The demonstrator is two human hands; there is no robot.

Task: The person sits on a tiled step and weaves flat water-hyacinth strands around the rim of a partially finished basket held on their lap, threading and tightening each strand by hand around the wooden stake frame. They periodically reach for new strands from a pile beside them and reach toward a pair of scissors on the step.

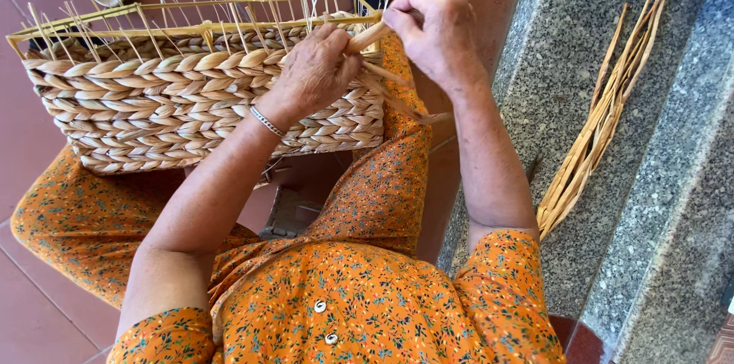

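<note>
A half-woven basket [199, 96] of pale braided fibre rests on the person's lap, tipped so its open top faces away, with thin upright stakes standing out along a yellowish frame [183, 16] at its rim. At the rim's right corner, a flat straw strand [368, 35] runs between both hands. The left hand [317, 69] lies against the basket wall, its fingers curled shut on the strand. The right hand [432, 27] sits just above and beside it, fingers pinched on the same strand's upper end. A metal bracelet [267, 121] circles the left wrist. To the right, well apart, a bundle of loose straw strands [600, 115] lies on a grey stone step [673, 219]. Red floor tiles [30, 310] show beneath the orange flowered clothing [344, 303].
</note>
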